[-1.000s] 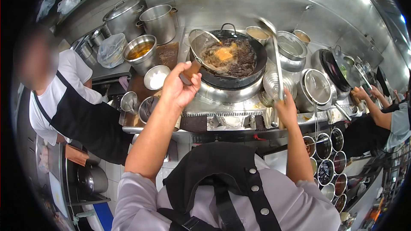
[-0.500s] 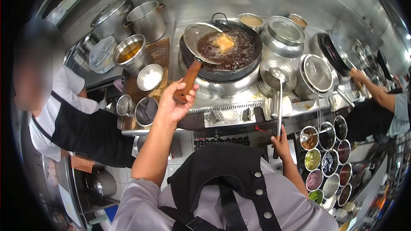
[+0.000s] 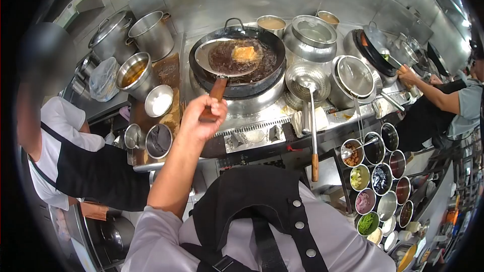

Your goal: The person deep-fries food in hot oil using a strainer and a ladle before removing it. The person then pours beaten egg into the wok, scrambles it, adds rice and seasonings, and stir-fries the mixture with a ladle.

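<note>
My left hand is closed around the wooden handle of a wire-mesh skimmer. The skimmer's round head lies low inside a black wok of dark, bubbling oil. A golden fried piece floats there, over the right part of the skimmer's head as seen from above. To the right, a long-handled ladle rests in a perforated strainer, its wooden end jutting past the stove's edge. My right hand does not show.
On the left stand a pot of amber liquid, a small white-filled bowl and a person in a black apron. At right are lidded pots, a mesh sieve, several ingredient tins and a co-worker's arm near another wok.
The skimmer has gone down into the oil. My right hand has let go of the ladle, which now lies in the strainer, and has left the view. The camera view has shifted.
</note>
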`<state>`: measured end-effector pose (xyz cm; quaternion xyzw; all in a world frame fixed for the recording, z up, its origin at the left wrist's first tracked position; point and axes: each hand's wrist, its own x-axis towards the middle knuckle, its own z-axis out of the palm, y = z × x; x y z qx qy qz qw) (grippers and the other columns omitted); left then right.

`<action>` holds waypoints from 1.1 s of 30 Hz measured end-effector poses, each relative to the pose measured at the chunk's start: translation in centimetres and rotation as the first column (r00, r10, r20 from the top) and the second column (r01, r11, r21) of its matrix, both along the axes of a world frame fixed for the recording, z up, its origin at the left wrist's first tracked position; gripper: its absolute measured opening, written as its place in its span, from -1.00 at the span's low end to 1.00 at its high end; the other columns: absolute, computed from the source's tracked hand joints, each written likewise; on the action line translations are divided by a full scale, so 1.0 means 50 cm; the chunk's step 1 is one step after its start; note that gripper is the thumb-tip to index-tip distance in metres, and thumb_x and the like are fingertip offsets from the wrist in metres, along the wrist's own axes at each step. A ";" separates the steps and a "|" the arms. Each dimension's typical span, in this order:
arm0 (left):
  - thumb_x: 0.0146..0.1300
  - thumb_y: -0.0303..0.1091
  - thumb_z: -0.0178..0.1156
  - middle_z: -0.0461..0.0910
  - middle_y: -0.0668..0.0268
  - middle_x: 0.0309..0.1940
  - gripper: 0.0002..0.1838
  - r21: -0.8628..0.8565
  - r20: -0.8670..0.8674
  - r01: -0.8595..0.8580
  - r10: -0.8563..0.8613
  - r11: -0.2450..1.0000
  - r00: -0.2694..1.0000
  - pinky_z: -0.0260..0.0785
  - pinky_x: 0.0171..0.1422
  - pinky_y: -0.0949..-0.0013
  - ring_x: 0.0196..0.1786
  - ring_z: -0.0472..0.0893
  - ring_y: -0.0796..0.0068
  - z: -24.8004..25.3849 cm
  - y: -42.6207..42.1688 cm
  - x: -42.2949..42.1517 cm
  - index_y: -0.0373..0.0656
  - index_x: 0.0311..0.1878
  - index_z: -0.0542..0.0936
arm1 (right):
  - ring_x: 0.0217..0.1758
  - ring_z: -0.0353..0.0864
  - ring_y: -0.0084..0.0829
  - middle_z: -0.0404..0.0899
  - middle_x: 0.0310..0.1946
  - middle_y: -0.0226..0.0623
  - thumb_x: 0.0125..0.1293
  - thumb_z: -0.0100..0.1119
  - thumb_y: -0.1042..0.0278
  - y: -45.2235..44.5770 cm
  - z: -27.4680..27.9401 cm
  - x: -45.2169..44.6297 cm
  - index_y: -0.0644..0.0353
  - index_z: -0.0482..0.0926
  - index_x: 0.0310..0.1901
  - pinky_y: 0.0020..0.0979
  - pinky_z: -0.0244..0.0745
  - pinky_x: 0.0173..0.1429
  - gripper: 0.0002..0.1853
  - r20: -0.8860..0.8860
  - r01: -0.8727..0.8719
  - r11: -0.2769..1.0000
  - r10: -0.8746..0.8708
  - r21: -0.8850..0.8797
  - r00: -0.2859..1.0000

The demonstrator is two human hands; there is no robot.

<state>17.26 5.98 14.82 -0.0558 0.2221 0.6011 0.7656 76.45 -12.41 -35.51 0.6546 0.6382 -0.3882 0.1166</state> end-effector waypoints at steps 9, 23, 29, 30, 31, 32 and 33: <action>0.16 -0.60 0.07 0.37 0.30 -0.43 -0.68 -0.013 -0.009 -0.060 0.060 0.998 0.998 0.40 -0.40 0.46 -0.47 0.43 0.51 -0.039 0.019 -0.008 -0.53 -0.04 0.29 | 0.13 0.68 0.04 0.67 0.04 0.23 0.32 0.26 0.12 0.114 0.124 -0.070 0.31 0.53 0.23 -0.05 0.59 0.17 -0.45 -0.160 0.002 0.976 0.034 0.220 0.987; 0.25 -0.53 0.12 0.42 0.19 -0.33 -0.77 0.052 -0.180 -0.047 0.056 0.998 0.982 0.40 -0.39 0.42 -0.45 0.45 0.44 -0.104 0.006 -0.008 -0.45 -0.10 0.37 | 0.16 0.67 0.05 0.69 0.04 0.15 0.23 0.32 0.12 0.093 0.024 -0.058 0.25 0.62 0.18 -0.13 0.55 0.25 -0.46 -0.097 -0.061 0.991 0.073 0.116 0.993; 0.28 -0.53 0.15 0.46 0.16 -0.30 -0.80 0.030 -0.173 -0.046 0.051 0.998 0.984 0.41 -0.42 0.42 -0.44 0.47 0.45 -0.106 0.006 -0.010 -0.38 -0.09 0.40 | 0.17 0.67 0.06 0.69 0.05 0.14 0.22 0.33 0.11 0.072 0.014 -0.053 0.24 0.62 0.19 -0.13 0.55 0.25 -0.46 -0.106 -0.054 0.996 0.061 0.066 0.993; 0.28 -0.53 0.15 0.47 0.15 -0.30 -0.80 0.028 -0.174 -0.052 0.057 0.998 0.983 0.41 -0.42 0.42 -0.44 0.48 0.45 -0.106 0.007 -0.009 -0.38 -0.09 0.41 | 0.17 0.66 0.06 0.69 0.05 0.13 0.21 0.33 0.11 0.072 0.018 -0.054 0.23 0.62 0.19 -0.13 0.55 0.25 -0.45 -0.112 -0.053 0.996 0.061 0.068 0.992; 0.28 -0.53 0.15 0.47 0.15 -0.30 -0.80 0.027 -0.174 -0.052 0.056 0.998 0.983 0.41 -0.42 0.42 -0.44 0.48 0.45 -0.105 0.008 -0.008 -0.38 -0.09 0.41 | 0.18 0.66 0.06 0.69 0.05 0.13 0.21 0.34 0.11 0.074 0.021 -0.056 0.23 0.62 0.19 -0.13 0.55 0.25 -0.45 -0.111 -0.047 0.996 0.054 0.070 0.992; 0.29 -0.53 0.15 0.48 0.16 -0.30 -0.81 0.019 -0.194 -0.060 0.063 0.998 0.979 0.41 -0.42 0.42 -0.44 0.48 0.45 -0.105 0.008 -0.006 -0.37 -0.09 0.41 | 0.18 0.66 0.07 0.69 0.06 0.13 0.21 0.34 0.11 0.078 0.025 -0.056 0.23 0.62 0.19 -0.13 0.55 0.25 -0.45 -0.119 -0.036 0.997 0.044 0.069 0.992; 0.29 -0.53 0.15 0.48 0.16 -0.30 -0.81 0.010 -0.215 -0.069 0.069 0.998 0.974 0.42 -0.41 0.41 -0.45 0.49 0.45 -0.104 0.007 -0.005 -0.37 -0.10 0.42 | 0.18 0.66 0.07 0.69 0.06 0.13 0.21 0.34 0.11 0.082 0.027 -0.059 0.23 0.62 0.19 -0.13 0.55 0.25 -0.45 -0.119 -0.042 0.996 0.051 0.081 0.992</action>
